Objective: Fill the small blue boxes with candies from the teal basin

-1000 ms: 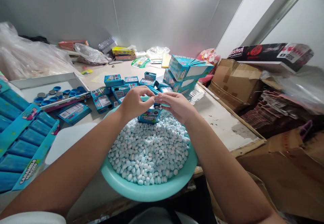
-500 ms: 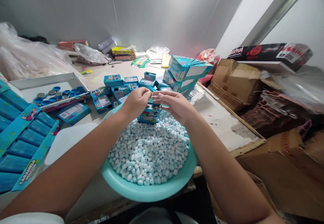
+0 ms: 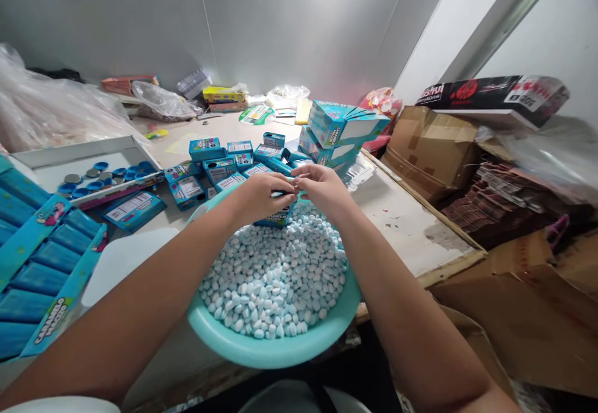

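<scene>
A round turquoise basin (image 3: 275, 356) is filled with small white and pale-blue candies (image 3: 280, 276). A small blue candy tin (image 3: 275, 220) stands upright on the candies near the far rim, its top mostly hidden by my hands. My left hand (image 3: 264, 196) is bent over the tin, its fingers drawn together. My right hand (image 3: 324, 192) is pinched just right of it, thumb and fingers pressed together. The fingertips of both hands meet above the tin; whatever lies between them is too small or hidden to make out.
Several blue tins (image 3: 219, 167) lie behind the basin, beside stacked display boxes (image 3: 346, 123). A white tray (image 3: 42, 157) with blue caps sits left, above a display box of tins (image 3: 51, 270). Cardboard cartons (image 3: 425, 148) stand at right beyond the table's wooden edge (image 3: 458, 260).
My left hand has moved right and lower over the tin, covering its top. My right hand, whose fingers were stretched out, is now pinched at the left fingertips.
</scene>
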`<state>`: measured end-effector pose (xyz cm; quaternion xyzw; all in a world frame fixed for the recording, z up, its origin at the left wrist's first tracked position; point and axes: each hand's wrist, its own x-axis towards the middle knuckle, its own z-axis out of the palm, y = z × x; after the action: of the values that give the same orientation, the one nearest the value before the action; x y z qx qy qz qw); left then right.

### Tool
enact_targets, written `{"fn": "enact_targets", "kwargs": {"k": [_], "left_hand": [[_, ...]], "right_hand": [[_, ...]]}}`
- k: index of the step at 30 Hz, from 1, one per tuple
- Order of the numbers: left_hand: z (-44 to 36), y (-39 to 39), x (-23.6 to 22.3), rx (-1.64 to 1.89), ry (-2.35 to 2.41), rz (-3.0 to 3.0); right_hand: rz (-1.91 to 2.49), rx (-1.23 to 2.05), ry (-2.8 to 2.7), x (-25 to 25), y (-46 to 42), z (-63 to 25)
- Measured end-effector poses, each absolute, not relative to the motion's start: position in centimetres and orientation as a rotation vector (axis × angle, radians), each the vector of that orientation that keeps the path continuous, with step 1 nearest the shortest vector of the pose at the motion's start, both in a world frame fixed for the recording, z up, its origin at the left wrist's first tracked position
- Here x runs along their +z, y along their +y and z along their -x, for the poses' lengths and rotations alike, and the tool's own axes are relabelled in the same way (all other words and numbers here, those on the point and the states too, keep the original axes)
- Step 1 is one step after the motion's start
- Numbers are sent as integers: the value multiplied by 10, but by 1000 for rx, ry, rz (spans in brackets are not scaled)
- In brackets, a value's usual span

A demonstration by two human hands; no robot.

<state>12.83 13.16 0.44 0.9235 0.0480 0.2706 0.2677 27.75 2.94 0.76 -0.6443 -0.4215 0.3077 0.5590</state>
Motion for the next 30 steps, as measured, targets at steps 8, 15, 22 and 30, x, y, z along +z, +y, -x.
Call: {"fn": "enact_targets", "kwargs": {"k": [8,15,22,30], "left_hand": [[-125,132,7,760,107,-2515],[-124,136,7,696,-70,-2601],[-122,143,10,570,-110,-2691],[-125,142,9,430,-47,-2738]], "right_hand": [[1600,627,-1097,2,32,-282],[1613,642,-1100,3,31,-282],[1613,658,-1085,4,31,-280],[1710,650,-1196,1,33,-279]]}}
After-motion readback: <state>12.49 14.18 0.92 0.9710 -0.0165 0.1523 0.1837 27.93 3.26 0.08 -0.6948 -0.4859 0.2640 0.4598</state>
